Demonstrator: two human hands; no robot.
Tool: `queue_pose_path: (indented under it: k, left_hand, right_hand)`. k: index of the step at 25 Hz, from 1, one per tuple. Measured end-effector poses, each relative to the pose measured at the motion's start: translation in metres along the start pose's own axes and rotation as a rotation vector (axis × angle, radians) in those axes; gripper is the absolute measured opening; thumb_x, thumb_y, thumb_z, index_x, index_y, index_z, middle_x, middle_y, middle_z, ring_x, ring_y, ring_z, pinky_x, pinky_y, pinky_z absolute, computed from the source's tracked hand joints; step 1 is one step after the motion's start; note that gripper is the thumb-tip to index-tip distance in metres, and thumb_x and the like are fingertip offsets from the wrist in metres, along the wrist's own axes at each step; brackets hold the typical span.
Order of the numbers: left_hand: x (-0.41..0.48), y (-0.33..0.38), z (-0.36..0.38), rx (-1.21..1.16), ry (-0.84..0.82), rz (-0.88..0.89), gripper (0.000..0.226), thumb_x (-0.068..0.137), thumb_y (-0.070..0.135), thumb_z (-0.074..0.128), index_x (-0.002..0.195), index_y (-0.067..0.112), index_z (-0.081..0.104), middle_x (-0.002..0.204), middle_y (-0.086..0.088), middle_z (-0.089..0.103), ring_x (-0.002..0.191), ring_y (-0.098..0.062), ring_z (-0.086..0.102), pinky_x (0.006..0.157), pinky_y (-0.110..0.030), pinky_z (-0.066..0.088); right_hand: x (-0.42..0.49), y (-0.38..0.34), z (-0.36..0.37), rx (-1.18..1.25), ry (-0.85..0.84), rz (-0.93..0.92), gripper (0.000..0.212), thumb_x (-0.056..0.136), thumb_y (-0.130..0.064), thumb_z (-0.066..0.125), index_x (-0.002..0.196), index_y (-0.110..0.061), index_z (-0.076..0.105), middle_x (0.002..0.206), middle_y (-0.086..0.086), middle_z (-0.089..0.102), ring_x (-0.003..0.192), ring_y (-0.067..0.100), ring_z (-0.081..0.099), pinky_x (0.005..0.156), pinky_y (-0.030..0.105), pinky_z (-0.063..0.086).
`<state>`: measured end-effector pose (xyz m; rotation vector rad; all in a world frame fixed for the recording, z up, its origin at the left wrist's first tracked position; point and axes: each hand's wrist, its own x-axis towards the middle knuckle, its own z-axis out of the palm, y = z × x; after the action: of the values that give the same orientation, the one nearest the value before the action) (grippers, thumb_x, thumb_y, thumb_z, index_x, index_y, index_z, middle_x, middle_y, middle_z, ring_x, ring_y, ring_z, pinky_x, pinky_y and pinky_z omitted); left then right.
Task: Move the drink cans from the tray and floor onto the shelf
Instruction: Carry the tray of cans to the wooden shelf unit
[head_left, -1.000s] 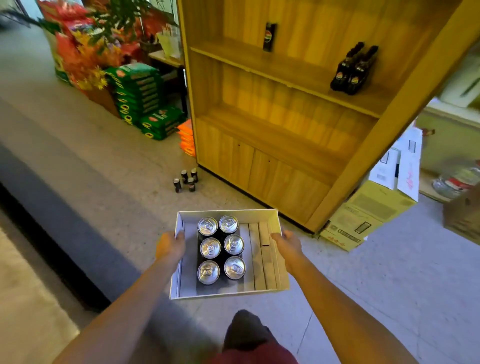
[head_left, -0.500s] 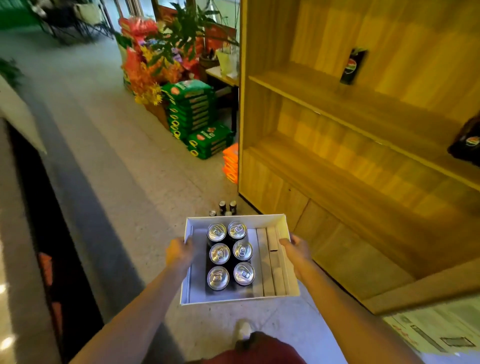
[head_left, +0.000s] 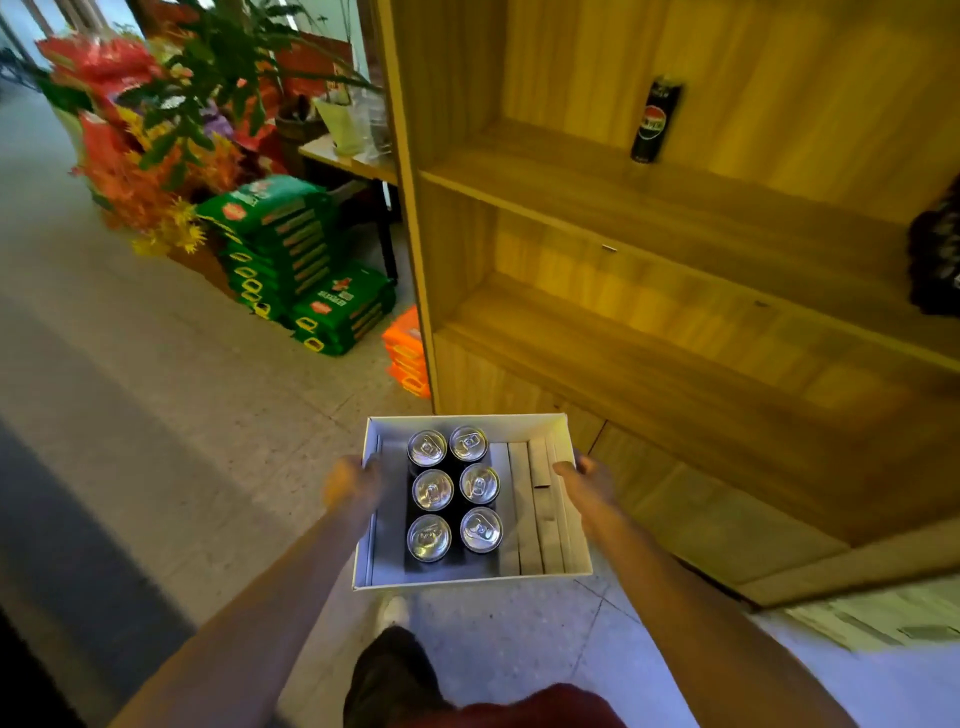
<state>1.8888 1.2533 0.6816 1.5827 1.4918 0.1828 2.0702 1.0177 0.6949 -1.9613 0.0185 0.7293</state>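
Observation:
I carry a white cardboard tray (head_left: 524, 425) in front of me. My left hand (head_left: 352, 483) grips its left wall and my right hand (head_left: 586, 480) grips its right wall. Inside stand several black drink cans (head_left: 455, 492) with silver tops, in two rows, beside folded cardboard strips. The wooden shelf (head_left: 649, 353) rises just ahead and to the right. One black can (head_left: 653, 122) stands on its upper board, and dark bottles (head_left: 937, 254) show at the right edge. The cans on the floor are hidden behind the tray.
Green boxes (head_left: 291, 254) are stacked on the floor to the left of the shelf, with orange packs (head_left: 408, 353) against its side. Flowers and plants (head_left: 156, 130) stand behind them by a small table. A flattened cardboard box (head_left: 878, 621) lies at the lower right.
I have walked closer to the shelf with the tray held in both hands. The floor cans have slipped out of sight behind the tray. The shelf now fills the right side.

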Motion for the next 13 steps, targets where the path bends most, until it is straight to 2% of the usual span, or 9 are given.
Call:
queue_pose_path:
  k: [2, 4, 7, 8, 10, 13]
  left_hand:
    - [0.048, 0.024, 0.013, 0.072, -0.063, 0.087, 0.048, 0.094, 0.038, 0.051, 0.109, -0.006, 0.063, 0.116, -0.032, 0.063, 0.109, -0.047, 0.063, 0.092, -0.056, 0.053]
    - [0.078, 0.054, 0.027, 0.124, -0.168, 0.172, 0.047, 0.098, 0.033, 0.05, 0.119, -0.008, 0.059, 0.124, -0.034, 0.06, 0.116, -0.046, 0.059, 0.1, -0.057, 0.048]
    - [0.122, 0.086, 0.059, 0.195, -0.31, 0.278, 0.062, 0.094, 0.041, 0.048, 0.132, -0.008, 0.051, 0.135, -0.038, 0.052, 0.121, -0.052, 0.055, 0.103, -0.064, 0.044]
    - [0.113, 0.102, 0.061, 0.227, -0.36, 0.313, 0.066, 0.091, 0.045, 0.047, 0.136, -0.003, 0.049, 0.141, -0.034, 0.049, 0.125, -0.051, 0.052, 0.105, -0.063, 0.043]
    - [0.094, 0.129, 0.063, 0.272, -0.426, 0.387, 0.058, 0.097, 0.038, 0.049, 0.141, 0.0, 0.045, 0.148, -0.028, 0.044, 0.131, -0.047, 0.047, 0.111, -0.053, 0.039]
    - [0.094, 0.132, 0.085, 0.318, -0.457, 0.415, 0.046, 0.101, 0.028, 0.05, 0.132, -0.006, 0.053, 0.136, -0.029, 0.054, 0.123, -0.045, 0.053, 0.102, -0.048, 0.045]
  right_hand:
    - [0.011, 0.0, 0.011, 0.085, 0.092, 0.066, 0.033, 0.098, -0.015, 0.056, 0.13, -0.01, 0.062, 0.102, 0.005, 0.066, 0.089, 0.018, 0.059, 0.073, 0.026, 0.044]
    - [0.01, 0.003, 0.017, 0.179, 0.21, 0.091, 0.025, 0.098, -0.014, 0.056, 0.12, -0.012, 0.067, 0.086, -0.002, 0.065, 0.077, 0.01, 0.058, 0.06, 0.023, 0.042]
    - [-0.004, 0.003, 0.025, 0.297, 0.386, 0.147, 0.015, 0.096, -0.013, 0.056, 0.101, -0.017, 0.07, 0.07, -0.005, 0.059, 0.063, 0.007, 0.052, 0.05, 0.017, 0.041]
    - [-0.007, 0.005, 0.026, 0.328, 0.426, 0.152, 0.015, 0.095, -0.013, 0.057, 0.093, -0.017, 0.07, 0.067, -0.005, 0.058, 0.061, 0.008, 0.05, 0.05, 0.017, 0.04]
    - [-0.012, 0.008, 0.024, 0.365, 0.504, 0.152, 0.017, 0.093, -0.013, 0.059, 0.081, -0.018, 0.069, 0.065, -0.004, 0.055, 0.063, 0.011, 0.049, 0.054, 0.023, 0.039]
    - [-0.009, 0.023, 0.014, 0.342, 0.567, 0.174, 0.026, 0.091, -0.022, 0.064, 0.065, -0.025, 0.067, 0.061, -0.008, 0.053, 0.063, 0.011, 0.048, 0.061, 0.029, 0.038]
